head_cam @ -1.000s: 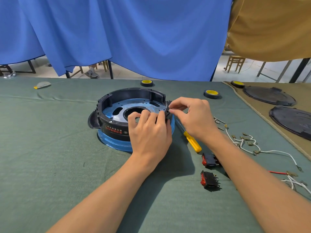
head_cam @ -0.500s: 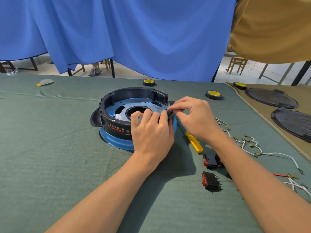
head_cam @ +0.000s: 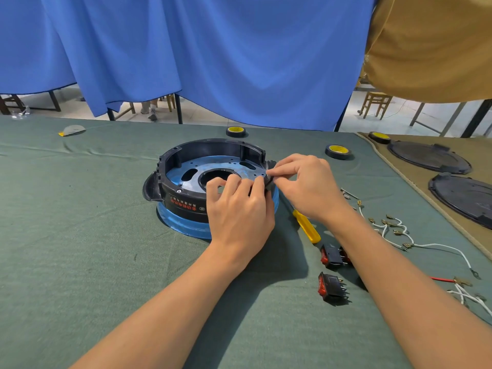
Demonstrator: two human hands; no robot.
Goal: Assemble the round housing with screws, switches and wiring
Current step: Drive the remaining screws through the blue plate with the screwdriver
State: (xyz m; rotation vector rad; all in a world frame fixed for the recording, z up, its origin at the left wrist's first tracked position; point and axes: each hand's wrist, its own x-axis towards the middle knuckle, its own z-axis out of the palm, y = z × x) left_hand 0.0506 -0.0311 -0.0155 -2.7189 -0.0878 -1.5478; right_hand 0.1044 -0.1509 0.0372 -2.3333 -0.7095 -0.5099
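A round black housing (head_cam: pixel 191 166) with a blue base plate sits on the green cloth. My left hand (head_cam: pixel 239 211) grips its near right rim, fingers curled over the wall. Beside it my right hand (head_cam: pixel 306 182) pinches a small dark part at the housing's right edge; the part is mostly hidden by my fingers. A yellow-handled screwdriver (head_cam: pixel 306 226) lies right of the housing, partly under my right wrist. Two black rocker switches with red buttons (head_cam: pixel 332 257) (head_cam: pixel 331 287) lie nearer to me. White wires with terminals (head_cam: pixel 394 230) are spread at the right.
Three black-and-yellow tape rolls (head_cam: pixel 235 131) (head_cam: pixel 338 151) (head_cam: pixel 379 136) sit toward the table's far edge. Two dark round covers (head_cam: pixel 428 157) (head_cam: pixel 466 198) lie on a brown cloth at the right. More wires (head_cam: pixel 463 288), one red, lie at the right edge. Blue curtain hangs behind.
Both hands stay at the housing's right rim. My right fingers have shifted slightly on the small part.
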